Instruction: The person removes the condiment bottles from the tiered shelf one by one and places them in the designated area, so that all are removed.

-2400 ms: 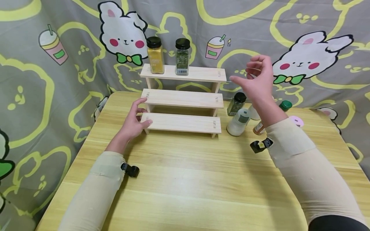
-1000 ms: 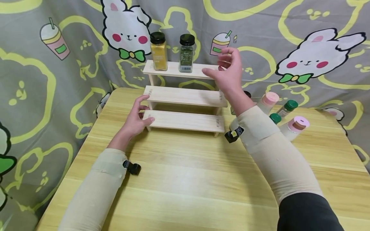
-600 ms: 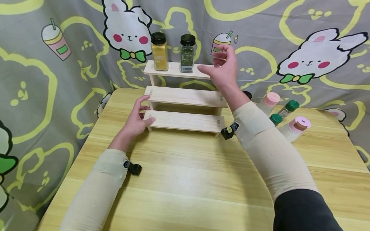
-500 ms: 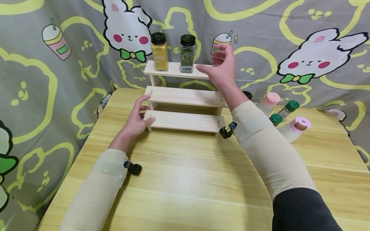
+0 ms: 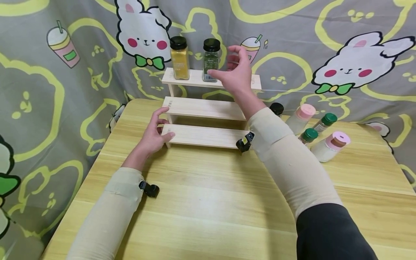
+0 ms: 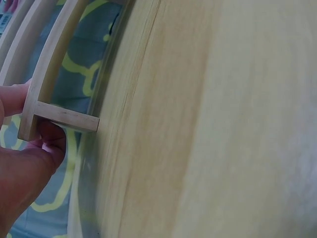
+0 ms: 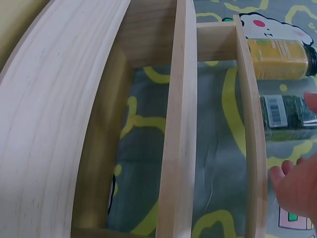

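A three-tier wooden shelf rack [image 5: 209, 137] stands on the table. My left hand [image 5: 152, 135] grips the left end of its lowest tier, thumb on top; in the left wrist view the fingers curl round the board's end. On the top tier stand a spice jar of yellow powder [image 5: 180, 63] and, to its right, a jar of dried green herbs [image 5: 211, 59], both black-capped. My right hand [image 5: 238, 74] is just right of the herb jar, fingers spread, its thumb overlapping the jar's lower front. The right wrist view shows the herb jar [image 7: 275, 111] between thumb and fingers, which are apart.
Several more shakers stand to the right of the rack: a black-capped jar [image 5: 277, 108], pink-lidded shakers [image 5: 325, 150] and green-capped jars [image 5: 308, 135], some partly behind the right forearm. A patterned curtain [image 5: 289, 21] hangs close behind the rack.
My right hand has moved left from beyond the rack's right end to the herb jar. The left hand keeps its grip on the rack, and the jars have stayed in place.
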### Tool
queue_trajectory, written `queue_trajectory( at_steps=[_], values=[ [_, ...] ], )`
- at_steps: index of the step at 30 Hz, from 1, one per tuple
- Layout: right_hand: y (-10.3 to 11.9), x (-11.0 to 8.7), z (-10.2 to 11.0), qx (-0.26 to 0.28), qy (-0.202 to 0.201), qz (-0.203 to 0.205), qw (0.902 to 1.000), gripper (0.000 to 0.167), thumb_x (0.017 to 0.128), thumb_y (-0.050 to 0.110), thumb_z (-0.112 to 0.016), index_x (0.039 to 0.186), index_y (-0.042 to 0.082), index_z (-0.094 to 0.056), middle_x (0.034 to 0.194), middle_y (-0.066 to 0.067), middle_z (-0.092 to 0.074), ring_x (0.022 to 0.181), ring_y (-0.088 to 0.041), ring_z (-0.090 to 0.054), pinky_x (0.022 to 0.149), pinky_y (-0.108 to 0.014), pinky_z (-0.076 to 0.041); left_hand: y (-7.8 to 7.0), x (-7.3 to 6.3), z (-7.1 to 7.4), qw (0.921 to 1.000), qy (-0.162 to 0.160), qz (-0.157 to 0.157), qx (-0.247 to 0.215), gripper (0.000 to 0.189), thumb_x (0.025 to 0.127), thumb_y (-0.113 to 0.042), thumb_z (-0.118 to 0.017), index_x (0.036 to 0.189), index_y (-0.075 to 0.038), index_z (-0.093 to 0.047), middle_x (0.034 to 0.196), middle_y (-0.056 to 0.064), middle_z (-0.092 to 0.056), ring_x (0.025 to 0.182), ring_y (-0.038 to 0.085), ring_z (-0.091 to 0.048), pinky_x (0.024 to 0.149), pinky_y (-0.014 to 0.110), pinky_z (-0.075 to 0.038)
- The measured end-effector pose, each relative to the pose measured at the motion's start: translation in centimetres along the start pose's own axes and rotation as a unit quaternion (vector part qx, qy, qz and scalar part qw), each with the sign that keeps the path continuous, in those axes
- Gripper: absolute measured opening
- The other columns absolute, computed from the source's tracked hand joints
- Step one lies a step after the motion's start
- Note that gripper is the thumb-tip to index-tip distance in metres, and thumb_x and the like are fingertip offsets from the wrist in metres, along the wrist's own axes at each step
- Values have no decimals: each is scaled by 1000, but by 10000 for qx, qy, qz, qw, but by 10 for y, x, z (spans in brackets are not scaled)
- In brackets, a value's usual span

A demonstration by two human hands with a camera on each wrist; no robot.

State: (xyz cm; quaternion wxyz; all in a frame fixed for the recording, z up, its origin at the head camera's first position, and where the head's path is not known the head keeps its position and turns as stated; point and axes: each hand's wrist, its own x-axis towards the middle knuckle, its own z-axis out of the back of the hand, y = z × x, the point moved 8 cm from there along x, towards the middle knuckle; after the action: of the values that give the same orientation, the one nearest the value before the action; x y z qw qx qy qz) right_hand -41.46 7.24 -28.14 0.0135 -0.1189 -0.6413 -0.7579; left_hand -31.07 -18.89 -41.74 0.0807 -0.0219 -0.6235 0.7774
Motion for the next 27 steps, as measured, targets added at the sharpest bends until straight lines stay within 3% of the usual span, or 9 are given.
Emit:
queue_trajectory(
  at_steps=[2, 9, 27],
  values=[
    [1, 0, -4, 36, -37, 47, 10000, 77, 66, 10, -94, 130, 19, -51, 125, -2, -52, 112, -18, -49, 89, -23, -43, -6, -3, -1, 10000, 17, -15, 46, 82, 86, 20, -61, 153, -16, -29, 126, 31, -39, 94, 34, -50, 75, 27, -47],
    [6, -1, -17, 52, -40, 319, 9995, 76, 66, 9, -95, 129, 20, -52, 122, 0, -53, 112, -15, -51, 91, -23, -44, -8, -4, -1, 10000, 23, 14, 54, 81, 87, 19, -61, 153, -17, -30, 125, 29, -39, 94, 35, -49, 76, 29, -47],
    [-2, 1, -27, 43, -438, 324, 9985, 76, 69, 3, -91, 129, 21, -49, 120, -1, -54, 108, -16, -54, 88, -24, -47, -7, -3, -1, 10000, 23, 73, 41, 82, 87, 19, -61, 153, -18, -30, 128, 30, -39, 97, 34, -49, 75, 29, -47]
  ],
)
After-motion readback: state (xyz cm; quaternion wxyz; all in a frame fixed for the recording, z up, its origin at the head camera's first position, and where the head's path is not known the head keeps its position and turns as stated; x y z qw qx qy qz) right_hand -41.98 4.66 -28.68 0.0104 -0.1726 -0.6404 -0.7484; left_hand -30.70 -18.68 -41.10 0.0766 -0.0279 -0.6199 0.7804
